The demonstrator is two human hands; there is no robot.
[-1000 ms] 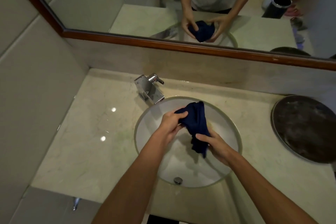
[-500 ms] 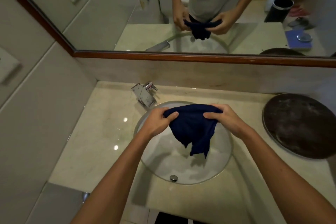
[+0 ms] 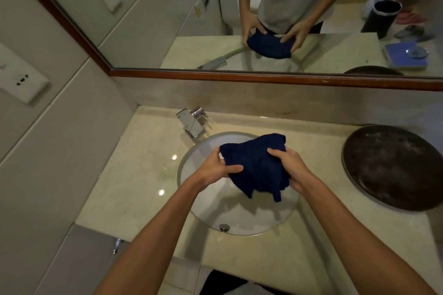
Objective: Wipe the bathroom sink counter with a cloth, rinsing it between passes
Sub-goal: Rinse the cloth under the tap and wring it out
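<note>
A dark blue cloth (image 3: 257, 163) hangs bunched above the round white sink basin (image 3: 208, 203), held between both hands. My left hand (image 3: 215, 167) grips its left edge, thumb laid across the fabric. My right hand (image 3: 291, 166) grips the right side, fingers curled into the cloth. Two ragged corners of the cloth dangle toward the basin. The pale marble counter (image 3: 139, 165) surrounds the sink. A chrome faucet (image 3: 193, 122) stands at the back left of the basin; no water runs from it.
A large dark round tray (image 3: 393, 165) lies on the counter to the right. The metal drain (image 3: 224, 227) sits at the basin's near side. A wood-framed mirror (image 3: 263, 78) runs along the back wall. A tiled wall with outlets (image 3: 21, 81) closes the left side.
The cloth went from hanging twisted between my hands to spread, then gathered flatter between them. My hands drew closer together and the view tilted upward.
</note>
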